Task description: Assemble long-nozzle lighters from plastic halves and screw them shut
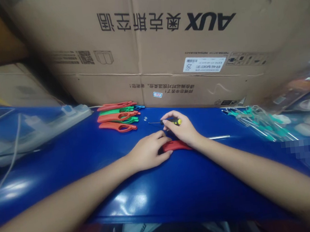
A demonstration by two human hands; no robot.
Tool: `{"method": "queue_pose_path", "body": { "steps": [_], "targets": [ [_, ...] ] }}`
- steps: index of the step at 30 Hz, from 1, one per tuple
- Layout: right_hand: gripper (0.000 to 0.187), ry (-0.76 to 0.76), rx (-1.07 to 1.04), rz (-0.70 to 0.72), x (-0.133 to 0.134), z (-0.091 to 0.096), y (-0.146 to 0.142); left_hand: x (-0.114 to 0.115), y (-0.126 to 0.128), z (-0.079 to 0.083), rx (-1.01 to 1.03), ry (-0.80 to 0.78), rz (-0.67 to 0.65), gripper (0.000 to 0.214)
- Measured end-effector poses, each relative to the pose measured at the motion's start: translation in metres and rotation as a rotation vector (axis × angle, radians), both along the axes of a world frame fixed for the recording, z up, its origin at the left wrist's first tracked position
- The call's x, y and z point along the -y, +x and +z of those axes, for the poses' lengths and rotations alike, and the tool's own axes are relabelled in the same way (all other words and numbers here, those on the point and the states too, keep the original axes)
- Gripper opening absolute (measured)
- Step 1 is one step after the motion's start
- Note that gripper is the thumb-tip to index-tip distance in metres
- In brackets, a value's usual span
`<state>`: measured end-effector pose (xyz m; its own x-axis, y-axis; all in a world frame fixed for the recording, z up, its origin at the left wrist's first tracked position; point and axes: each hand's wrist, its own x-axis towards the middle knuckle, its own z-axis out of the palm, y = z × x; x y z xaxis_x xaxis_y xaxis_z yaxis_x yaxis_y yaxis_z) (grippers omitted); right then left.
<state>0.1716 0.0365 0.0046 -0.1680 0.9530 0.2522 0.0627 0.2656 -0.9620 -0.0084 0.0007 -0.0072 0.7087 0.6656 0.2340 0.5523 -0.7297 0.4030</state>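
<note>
On the blue table, my left hand [150, 151] is closed around the near end of a red plastic handle [176, 145]. A thin metal rod [219, 137] sticks out to the right beyond my right wrist, apparently in line with the handle. My right hand [182, 128] holds a small screwdriver [178, 121] with a yellow and black grip, its shaft pointing left. Just past the screwdriver's tip lie several tiny screws [145, 119]. Part of the red handle is hidden under my right hand and wrist.
Several red and green plastic handles [118, 126] lie stacked at the back left. Metal rods with teal parts [261, 121] are piled at the right. A large cardboard box [150, 68] walls off the table's back. Clear plastic bags [47, 123] lie at the left.
</note>
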Motion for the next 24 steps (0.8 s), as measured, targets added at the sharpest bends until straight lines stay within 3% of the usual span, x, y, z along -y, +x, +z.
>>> {"method": "queue_pose_path", "body": {
  "steps": [4, 9, 19, 24],
  "targets": [
    [0.026, -0.026, -0.142, -0.116, 0.011, 0.001, 0.018, 0.0, 0.002, -0.001, 0.073, -0.071, -0.031, 0.033],
    [0.037, -0.166, -0.419, -0.27, 0.03, 0.005, 0.043, 0.004, 0.009, -0.007, 0.208, -0.177, -0.055, 0.043],
    [0.032, -0.369, -0.657, -0.353, 0.034, 0.012, 0.073, 0.02, 0.016, -0.004, 0.203, -0.19, -0.144, 0.04],
    [0.03, -0.369, -0.629, -0.318, 0.034, 0.016, 0.076, 0.021, 0.018, -0.004, 0.332, -0.229, -0.012, 0.037]
  ]
}}
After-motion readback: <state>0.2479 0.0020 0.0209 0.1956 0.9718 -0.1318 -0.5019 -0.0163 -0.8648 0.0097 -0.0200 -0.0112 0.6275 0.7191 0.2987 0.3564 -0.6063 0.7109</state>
